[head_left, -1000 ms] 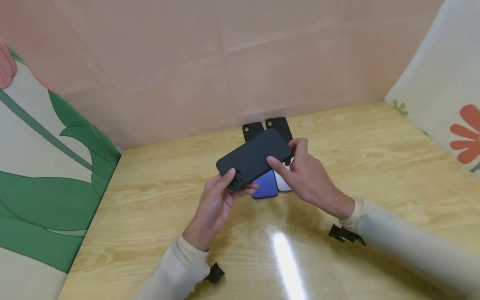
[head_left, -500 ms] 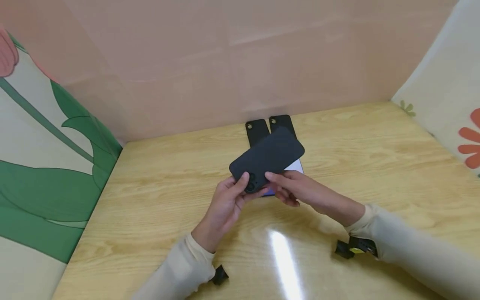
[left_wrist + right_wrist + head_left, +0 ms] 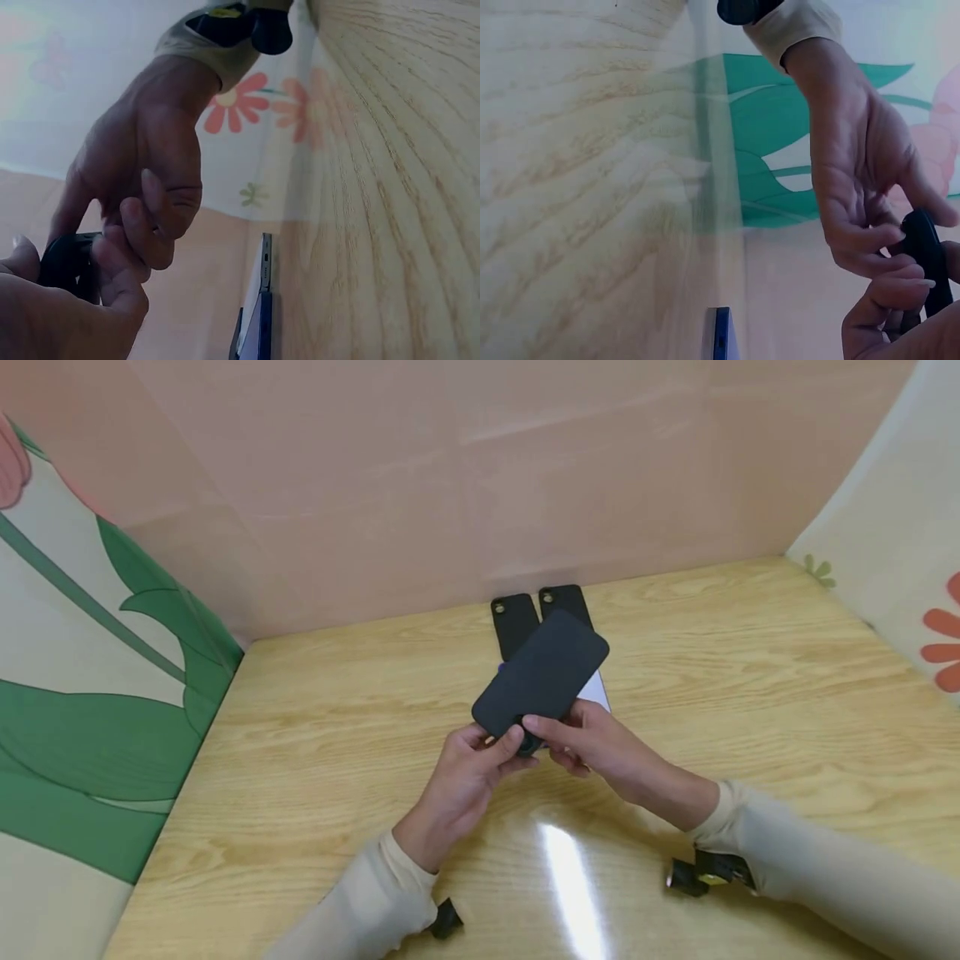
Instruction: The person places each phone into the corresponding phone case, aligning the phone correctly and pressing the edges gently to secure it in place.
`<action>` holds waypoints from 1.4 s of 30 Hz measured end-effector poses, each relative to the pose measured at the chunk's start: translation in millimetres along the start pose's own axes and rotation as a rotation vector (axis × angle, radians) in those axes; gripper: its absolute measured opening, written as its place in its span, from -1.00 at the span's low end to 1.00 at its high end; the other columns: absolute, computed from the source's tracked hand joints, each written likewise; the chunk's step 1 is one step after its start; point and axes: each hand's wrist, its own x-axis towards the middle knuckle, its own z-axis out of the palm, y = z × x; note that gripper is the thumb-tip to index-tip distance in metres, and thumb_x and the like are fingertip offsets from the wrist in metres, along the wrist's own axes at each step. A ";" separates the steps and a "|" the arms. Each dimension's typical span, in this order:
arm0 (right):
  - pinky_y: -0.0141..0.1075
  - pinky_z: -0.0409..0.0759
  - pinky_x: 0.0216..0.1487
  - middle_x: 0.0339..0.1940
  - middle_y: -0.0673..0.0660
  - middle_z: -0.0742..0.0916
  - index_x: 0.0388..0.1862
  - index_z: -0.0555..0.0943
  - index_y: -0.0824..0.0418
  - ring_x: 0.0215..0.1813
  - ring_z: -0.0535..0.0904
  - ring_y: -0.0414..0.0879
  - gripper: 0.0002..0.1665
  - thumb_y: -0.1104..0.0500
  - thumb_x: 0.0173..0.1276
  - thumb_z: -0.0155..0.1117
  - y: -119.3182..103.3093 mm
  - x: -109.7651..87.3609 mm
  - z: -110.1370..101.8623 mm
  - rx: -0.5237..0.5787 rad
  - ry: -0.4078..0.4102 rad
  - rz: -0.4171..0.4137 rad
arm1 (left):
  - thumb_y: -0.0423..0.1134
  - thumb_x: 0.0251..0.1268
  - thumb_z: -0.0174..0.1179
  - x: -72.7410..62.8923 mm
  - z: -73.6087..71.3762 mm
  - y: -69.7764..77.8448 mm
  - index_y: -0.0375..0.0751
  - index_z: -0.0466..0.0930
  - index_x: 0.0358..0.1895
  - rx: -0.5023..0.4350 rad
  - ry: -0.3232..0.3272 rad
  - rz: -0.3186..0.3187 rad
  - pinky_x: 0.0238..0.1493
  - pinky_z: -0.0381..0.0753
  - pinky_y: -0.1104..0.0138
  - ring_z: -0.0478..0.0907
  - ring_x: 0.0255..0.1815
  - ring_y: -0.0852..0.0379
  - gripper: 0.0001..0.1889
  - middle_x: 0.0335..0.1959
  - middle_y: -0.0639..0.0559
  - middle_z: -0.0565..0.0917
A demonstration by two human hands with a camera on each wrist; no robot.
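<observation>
Pinching a black phone case (image 3: 546, 668) by its camera end between fingers of left hand (image 3: 465, 772) and right hand (image 3: 603, 750), apparently working the edge, next likely needing steady pressure.

I'm at a wood-grained table (image 3: 337, 735). Behind it I see a creased pink sheet (image 3: 480, 477), to its left a cloth with green leaves (image 3: 82, 739), to its right a white cloth with orange flowers (image 3: 888, 552), and on its near part a light streak (image 3: 572, 893).

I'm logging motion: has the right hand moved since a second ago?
Yes: the right hand moved left and down in frame, judged by the flat black cases.
</observation>
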 end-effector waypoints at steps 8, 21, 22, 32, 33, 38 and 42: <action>-0.38 0.30 -0.54 -0.53 -0.09 0.60 -0.20 0.55 0.14 -0.54 0.39 -0.22 -0.82 0.08 0.51 0.06 -9.6 -6.0 -9.8 0.094 -0.024 -0.041 | 0.01 0.50 0.08 1.9 -3.5 8.2 -0.28 0.50 0.28 -0.043 -0.049 -0.021 -0.07 0.69 0.27 0.70 -0.13 0.19 -0.50 -0.07 0.10 0.73; -0.39 0.21 -0.59 -0.54 -0.08 0.62 -0.06 0.53 0.21 -0.56 0.40 -0.26 -0.77 0.10 0.50 0.04 -10.7 -10.5 -8.1 0.104 -0.080 -0.065 | -0.34 0.42 0.12 1.1 -1.6 8.2 -0.32 0.68 -0.19 0.124 -0.048 0.030 -0.37 0.67 0.40 0.64 -0.52 0.22 -0.84 -0.52 0.06 0.70; -0.39 0.20 -0.60 -0.56 -0.07 0.58 -0.09 0.54 0.20 -0.57 0.38 -0.25 -0.79 0.08 0.50 0.08 -8.3 -10.6 -5.0 0.089 -0.084 -0.057 | -0.34 0.42 0.13 1.4 -1.4 7.4 -0.29 0.70 -0.25 0.140 -0.024 0.041 -0.37 0.67 0.40 0.64 -0.53 0.23 -0.84 -0.54 0.07 0.70; -0.46 0.26 -0.58 -0.65 -0.07 0.56 -0.32 0.57 0.18 -0.60 0.37 -0.26 -0.77 0.07 0.49 0.14 3.0 -14.2 16.3 0.172 -0.023 -0.053 | -0.27 0.41 0.13 3.6 1.8 0.3 -0.11 0.66 -0.39 0.221 0.029 0.107 -0.57 0.52 0.43 0.52 -0.66 0.25 -0.82 -0.66 0.15 0.64; -0.47 0.27 -0.57 -0.65 -0.08 0.56 -0.33 0.58 0.16 -0.60 0.37 -0.27 -0.78 0.08 0.48 0.13 3.3 -15.1 17.3 0.184 -0.032 -0.049 | -0.24 0.42 0.12 3.7 2.8 -0.2 -0.10 0.65 -0.38 0.225 0.046 0.082 -0.59 0.46 0.45 0.46 -0.69 0.27 -0.82 -0.66 0.17 0.62; -0.46 0.26 -0.58 -0.65 -0.07 0.58 -0.32 0.56 0.20 -0.61 0.35 -0.28 -0.78 0.09 0.47 0.13 4.6 -16.3 21.3 0.158 -0.083 -0.058 | -0.16 0.48 0.04 4.1 6.5 -1.2 -0.04 0.61 -0.40 0.186 0.098 -0.025 -0.64 0.14 0.50 0.19 -0.75 0.33 -0.75 -0.67 0.25 0.55; -0.41 0.28 -0.57 -0.63 -0.04 0.54 -0.30 0.52 0.22 -0.57 0.37 -0.24 -0.72 0.03 0.53 0.10 1.6 -17.3 18.9 0.062 -0.082 -0.077 | -0.18 0.46 0.05 2.3 5.7 -0.6 -0.02 0.66 -0.39 0.132 0.096 -0.020 -0.63 0.15 0.51 0.19 -0.76 0.37 -0.76 -0.68 0.25 0.55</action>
